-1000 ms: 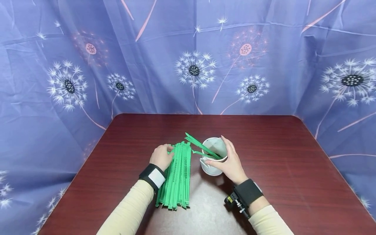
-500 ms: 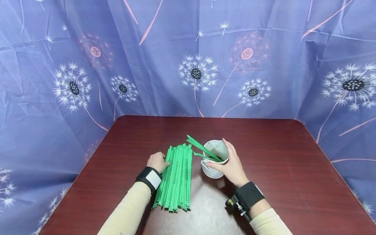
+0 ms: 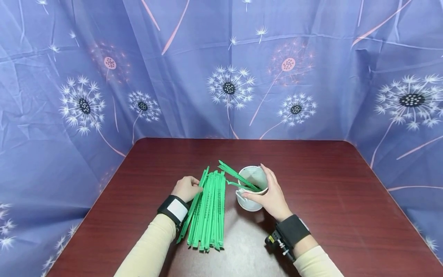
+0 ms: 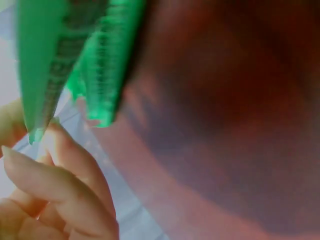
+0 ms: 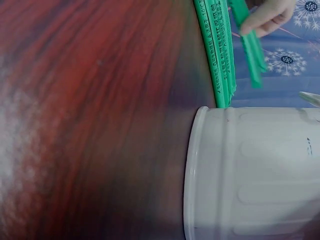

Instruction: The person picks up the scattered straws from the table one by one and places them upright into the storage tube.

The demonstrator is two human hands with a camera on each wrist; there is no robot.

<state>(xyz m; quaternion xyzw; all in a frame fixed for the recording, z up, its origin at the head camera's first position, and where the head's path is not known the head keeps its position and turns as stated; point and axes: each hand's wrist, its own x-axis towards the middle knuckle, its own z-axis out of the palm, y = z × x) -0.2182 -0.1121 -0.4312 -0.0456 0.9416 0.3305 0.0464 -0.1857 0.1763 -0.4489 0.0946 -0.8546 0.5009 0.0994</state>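
In the head view, my left hand (image 3: 185,188) pinches a green wrapped straw or two (image 3: 204,177) at the left side of a flat pile of green wrapped straws (image 3: 212,215). The held end is raised and slants apart from the pile, as the right wrist view also shows. Close up in the left wrist view, thumb and fingers (image 4: 60,195) are at the tip of a green wrapper (image 4: 45,65). My right hand (image 3: 275,198) grips a small white bucket (image 3: 250,202) round its rim. Several green straws (image 3: 237,176) lean out of its left side.
The dark red wooden table (image 3: 328,200) extends to both sides and behind the bucket. A blue curtain with dandelion prints (image 3: 187,77) hangs round its back and sides. Black bands with cameras sit on both wrists (image 3: 292,232).
My left hand drew back from over the pile to its left edge, then lifted the green straw off that side. My right hand stays on the bucket.
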